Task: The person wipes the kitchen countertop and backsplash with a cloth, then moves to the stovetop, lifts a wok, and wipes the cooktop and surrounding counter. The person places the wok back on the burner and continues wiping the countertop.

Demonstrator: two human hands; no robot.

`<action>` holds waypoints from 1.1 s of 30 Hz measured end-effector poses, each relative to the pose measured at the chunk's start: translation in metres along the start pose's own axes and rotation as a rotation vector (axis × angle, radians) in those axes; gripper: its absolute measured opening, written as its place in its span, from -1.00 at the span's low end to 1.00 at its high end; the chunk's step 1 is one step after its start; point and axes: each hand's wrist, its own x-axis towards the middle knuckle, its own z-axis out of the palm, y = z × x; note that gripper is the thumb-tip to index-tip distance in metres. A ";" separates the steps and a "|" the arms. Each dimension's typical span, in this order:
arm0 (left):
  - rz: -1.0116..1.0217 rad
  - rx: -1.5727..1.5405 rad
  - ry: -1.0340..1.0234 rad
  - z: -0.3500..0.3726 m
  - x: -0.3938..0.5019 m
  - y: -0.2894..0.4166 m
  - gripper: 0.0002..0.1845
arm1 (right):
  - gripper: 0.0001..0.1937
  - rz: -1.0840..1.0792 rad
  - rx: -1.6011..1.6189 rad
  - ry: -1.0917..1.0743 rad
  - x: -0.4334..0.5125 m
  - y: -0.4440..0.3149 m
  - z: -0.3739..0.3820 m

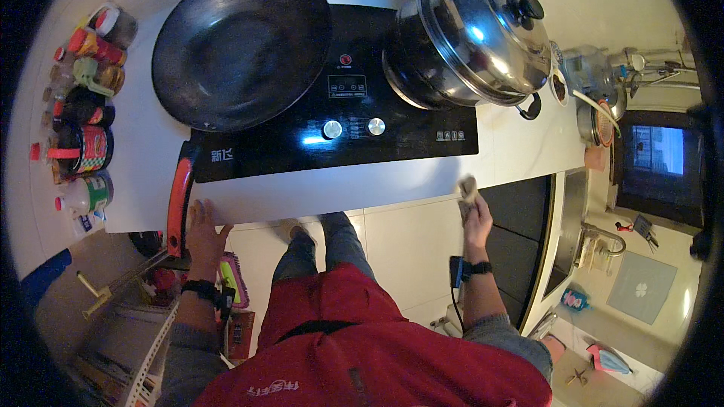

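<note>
My left hand [206, 233] rests with spread fingers on the front edge of the white countertop [339, 195], just right of the wok's red handle [180, 203]. A crumpled greyish cloth [468, 189] is gripped in my right hand [478, 219] at the counter's front edge. Behind both hands lies a black two-burner cooktop [362, 147] with two silver knobs. The empty dark wok [240, 51] sits on its left side, and a lidded stainless steel pot [475, 34] on its right.
Sauce bottles and jars [93, 147] line the counter's left end. On the right are a small bowl [559, 87], a large clear container [585, 73] and a sink [567, 232] with a curved faucet [613, 243]. A dark-fronted cabinet [515, 237] stands below the counter, right of my right hand.
</note>
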 end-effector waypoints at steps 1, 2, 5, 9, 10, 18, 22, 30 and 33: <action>-0.009 -0.013 0.004 0.001 -0.001 0.000 -0.07 | -0.65 -0.354 -0.249 -0.068 0.011 -0.024 0.021; 0.000 -0.036 0.014 0.002 -0.001 0.000 -0.06 | -0.61 -0.504 -0.266 -0.128 0.019 -0.046 0.045; -0.013 -0.112 0.002 0.003 -0.002 0.001 -0.05 | -0.54 -0.821 -0.311 -0.143 0.050 -0.101 0.134; -0.068 -0.256 -0.058 0.002 -0.003 0.004 -0.06 | -0.33 -0.851 -0.690 -0.368 0.083 -0.136 0.239; -0.060 -0.266 -0.035 0.003 -0.002 0.005 -0.06 | -0.31 -0.779 -0.800 -0.495 0.089 -0.137 0.260; -0.172 -0.422 -0.197 0.010 -0.001 0.003 -0.09 | -0.23 -0.651 -0.943 -0.447 0.175 -0.126 0.346; -0.136 -0.299 -0.032 0.015 -0.007 0.003 -0.04 | -0.30 -0.721 -0.931 -0.326 0.264 -0.149 0.381; -0.158 -0.413 0.074 0.026 -0.014 -0.002 0.11 | -0.34 -0.572 -0.407 -0.132 0.290 -0.156 0.404; -0.114 -0.297 0.164 0.038 -0.013 -0.004 0.07 | -0.35 -0.982 -0.634 -0.268 0.256 -0.160 0.384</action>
